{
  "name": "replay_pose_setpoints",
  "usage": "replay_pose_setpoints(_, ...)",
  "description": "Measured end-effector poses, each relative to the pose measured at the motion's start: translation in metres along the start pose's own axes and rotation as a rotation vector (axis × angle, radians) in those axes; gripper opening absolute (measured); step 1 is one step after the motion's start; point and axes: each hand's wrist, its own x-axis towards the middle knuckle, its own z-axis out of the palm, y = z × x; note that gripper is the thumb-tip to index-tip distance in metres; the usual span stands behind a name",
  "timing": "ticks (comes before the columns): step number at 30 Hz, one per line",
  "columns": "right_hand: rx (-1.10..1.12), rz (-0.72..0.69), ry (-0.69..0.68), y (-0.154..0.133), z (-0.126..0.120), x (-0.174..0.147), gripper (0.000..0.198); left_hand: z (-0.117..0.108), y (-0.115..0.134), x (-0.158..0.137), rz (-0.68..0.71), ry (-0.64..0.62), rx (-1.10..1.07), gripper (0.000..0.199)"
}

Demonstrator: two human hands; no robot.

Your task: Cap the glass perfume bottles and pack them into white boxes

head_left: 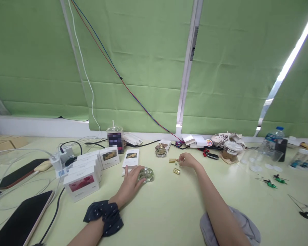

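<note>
A round clear glass perfume bottle point(147, 174) without a cap lies low on the table, and my left hand point(132, 181) is closed around its left side, thumb in front. My right hand point(187, 160) is pinched close to the tabletop; a small gold-and-clear piece shows at its fingertips, too small to name. Just left of those fingers lies a shiny gold cylinder point(172, 160). Nearer to me is a second gold cylinder point(177, 171). Behind both hands stands another glass perfume bottle point(160, 150).
White printed boxes point(82, 182) stand in a row at left, beside chargers, cables and a tablet point(23, 218). A white box point(131, 159) lies behind my left hand. Farther right are a multi-tool point(212, 155), an iced drink cup point(231, 151), a water bottle point(274, 140) and green-handled parts point(270, 183).
</note>
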Motion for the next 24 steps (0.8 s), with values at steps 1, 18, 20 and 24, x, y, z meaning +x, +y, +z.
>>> replay_pose_setpoints(1, -0.002, -0.011, -0.001, -0.004, 0.001, 0.000, 0.019, 0.000, 0.000, 0.000, 0.001, 0.000, -0.003, 0.035)
replay_pose_setpoints(18, 0.058, -0.144, 0.022, -0.032, 0.010, -0.003, 0.016, -0.001, 0.008, -0.006, -0.006, -0.016, -0.165, 0.045)
replay_pose_setpoints(20, 0.158, -0.197, 0.006, -0.041, 0.005, -0.005, 0.016, -0.001, 0.011, -0.008, -0.016, -0.048, -0.224, 0.049)
replay_pose_setpoints(24, 0.497, -0.351, -0.016, -0.063, 0.005, -0.010, 0.018, 0.000, 0.016, -0.009, -0.026, -0.090, -0.335, 0.059)
